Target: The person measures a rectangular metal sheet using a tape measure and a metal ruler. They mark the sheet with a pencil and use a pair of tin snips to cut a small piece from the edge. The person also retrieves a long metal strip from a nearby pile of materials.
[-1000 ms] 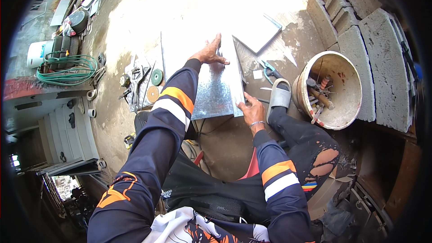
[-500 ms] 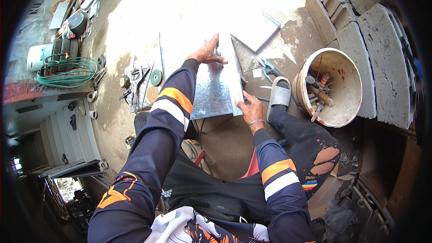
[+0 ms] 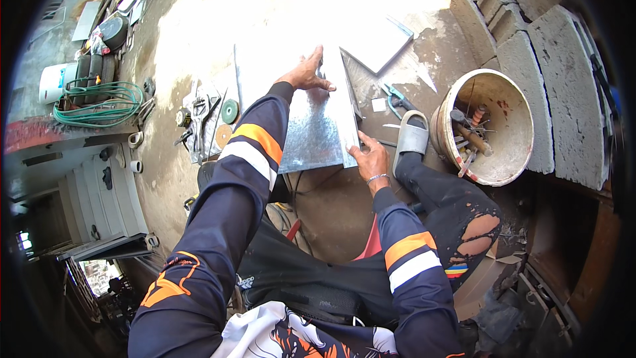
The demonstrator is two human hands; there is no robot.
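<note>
A shiny sheet of metal [image 3: 308, 134] lies in front of me, its far part washed out by glare. Along its right side runs a narrow, paler strip [image 3: 348, 129], which looks like a folded edge or a separate piece; I cannot tell which. My left hand [image 3: 307, 74] rests on the sheet near that strip, thumb and fingers spread apart. At the near right corner, my right hand [image 3: 371, 161] grips the sheet's edge, its thumb against the strip and the other fingers at the outer side.
A worn bucket [image 3: 523, 129] holding a hammer and other tools stands right of my sandalled foot [image 3: 412, 136]. Blue-handled pliers [image 3: 397, 98] lie beyond the foot. Tools and grinding discs [image 3: 230, 111] sit left of the sheet. Concrete blocks [image 3: 527, 93] line the right; a green hose [image 3: 99, 107] is coiled left.
Both hands keep their places on the metal sheet. The view has shifted very slightly, and nothing else visibly differs.
</note>
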